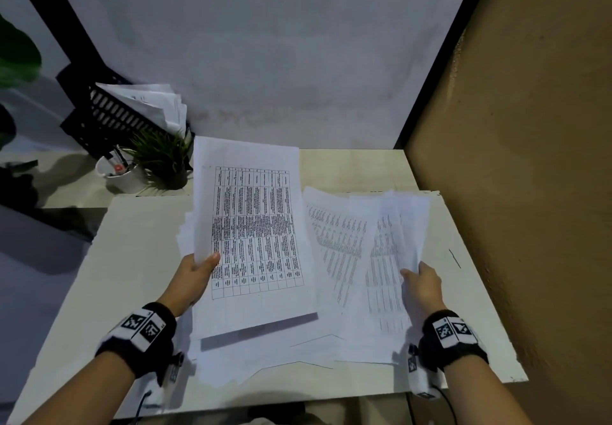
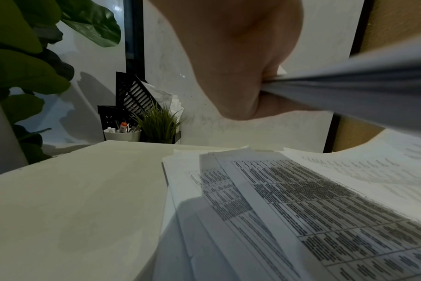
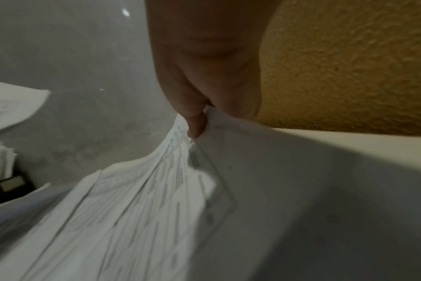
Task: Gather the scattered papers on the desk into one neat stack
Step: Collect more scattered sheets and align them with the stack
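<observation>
My left hand (image 1: 198, 267) pinches the left edge of a bundle of printed sheets (image 1: 251, 236), the top one bearing a table, and holds it tilted above the white desk (image 1: 132, 259). In the left wrist view the held bundle (image 2: 363, 91) passes above more printed papers (image 2: 301, 205) lying on the desk. My right hand (image 1: 420, 279) pinches the edge of a second sheaf of papers (image 1: 384, 246) on the right; the right wrist view shows its fingers (image 3: 197, 123) clamped on the lifted sheets (image 3: 156, 199). Loose sheets (image 1: 281, 361) lie beneath both bundles.
At the back left stand a black file rack with papers (image 1: 132, 110), a small grass plant (image 1: 165, 159) and a white cup of pens (image 1: 121, 173). A tan wall (image 1: 516, 159) runs along the desk's right side. Large green leaves (image 2: 24, 57) rise at the far left.
</observation>
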`<state>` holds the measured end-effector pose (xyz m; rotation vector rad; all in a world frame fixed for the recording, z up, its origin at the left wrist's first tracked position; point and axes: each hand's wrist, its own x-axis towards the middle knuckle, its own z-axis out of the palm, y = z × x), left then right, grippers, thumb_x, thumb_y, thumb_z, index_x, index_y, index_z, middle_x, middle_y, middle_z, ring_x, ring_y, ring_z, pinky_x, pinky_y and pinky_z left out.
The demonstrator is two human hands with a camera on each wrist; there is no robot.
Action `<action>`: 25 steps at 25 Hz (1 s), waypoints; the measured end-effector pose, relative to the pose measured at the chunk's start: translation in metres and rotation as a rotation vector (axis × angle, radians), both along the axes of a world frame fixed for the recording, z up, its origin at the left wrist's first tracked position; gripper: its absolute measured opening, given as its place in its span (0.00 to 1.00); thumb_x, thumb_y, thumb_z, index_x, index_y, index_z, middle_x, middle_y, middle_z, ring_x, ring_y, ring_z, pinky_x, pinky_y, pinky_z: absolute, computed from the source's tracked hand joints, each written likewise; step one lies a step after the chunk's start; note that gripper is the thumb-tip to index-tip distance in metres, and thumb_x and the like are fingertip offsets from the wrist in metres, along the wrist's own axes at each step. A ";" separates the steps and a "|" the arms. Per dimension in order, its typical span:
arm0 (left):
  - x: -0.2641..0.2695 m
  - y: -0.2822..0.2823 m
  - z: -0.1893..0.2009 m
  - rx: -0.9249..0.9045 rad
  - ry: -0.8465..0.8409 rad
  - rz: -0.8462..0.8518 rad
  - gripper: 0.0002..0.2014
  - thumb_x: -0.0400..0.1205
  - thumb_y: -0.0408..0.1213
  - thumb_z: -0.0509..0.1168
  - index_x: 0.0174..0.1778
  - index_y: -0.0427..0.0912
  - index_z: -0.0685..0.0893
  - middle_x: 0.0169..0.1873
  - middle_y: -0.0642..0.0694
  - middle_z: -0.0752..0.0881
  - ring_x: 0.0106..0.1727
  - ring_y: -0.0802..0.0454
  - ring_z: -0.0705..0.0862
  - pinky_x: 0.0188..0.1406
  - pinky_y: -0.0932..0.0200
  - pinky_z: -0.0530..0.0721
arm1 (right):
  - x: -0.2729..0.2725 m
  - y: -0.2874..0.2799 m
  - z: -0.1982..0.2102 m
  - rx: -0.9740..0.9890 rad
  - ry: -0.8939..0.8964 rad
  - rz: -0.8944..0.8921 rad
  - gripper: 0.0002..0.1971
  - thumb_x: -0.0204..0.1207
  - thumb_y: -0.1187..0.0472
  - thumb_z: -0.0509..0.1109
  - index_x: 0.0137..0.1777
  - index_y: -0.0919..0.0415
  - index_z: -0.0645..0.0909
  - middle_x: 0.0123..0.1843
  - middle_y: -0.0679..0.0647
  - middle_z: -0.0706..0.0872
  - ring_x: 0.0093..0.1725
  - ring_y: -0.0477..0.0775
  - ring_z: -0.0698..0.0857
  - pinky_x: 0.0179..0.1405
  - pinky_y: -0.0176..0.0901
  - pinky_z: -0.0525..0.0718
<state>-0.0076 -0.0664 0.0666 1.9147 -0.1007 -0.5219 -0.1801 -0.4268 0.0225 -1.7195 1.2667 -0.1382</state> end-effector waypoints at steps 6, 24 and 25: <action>0.001 -0.006 -0.007 -0.040 0.018 -0.028 0.18 0.84 0.39 0.56 0.66 0.32 0.76 0.56 0.38 0.84 0.62 0.40 0.80 0.65 0.50 0.73 | 0.005 -0.030 0.047 -0.215 0.055 0.163 0.11 0.81 0.64 0.59 0.39 0.69 0.76 0.41 0.63 0.81 0.44 0.60 0.79 0.38 0.43 0.71; -0.005 -0.048 0.021 -0.199 0.048 -0.103 0.16 0.84 0.37 0.56 0.66 0.35 0.74 0.54 0.44 0.82 0.55 0.47 0.81 0.57 0.57 0.75 | -0.014 -0.021 0.179 -0.253 -0.475 -0.073 0.11 0.79 0.61 0.61 0.37 0.62 0.79 0.25 0.39 0.86 0.29 0.38 0.84 0.33 0.34 0.81; -0.006 -0.054 0.025 -0.209 0.059 -0.140 0.16 0.84 0.37 0.56 0.66 0.36 0.75 0.53 0.45 0.84 0.54 0.49 0.82 0.55 0.59 0.77 | -0.004 -0.012 0.160 -0.182 -0.469 -0.031 0.10 0.79 0.61 0.61 0.45 0.65 0.82 0.37 0.45 0.90 0.41 0.45 0.88 0.45 0.39 0.85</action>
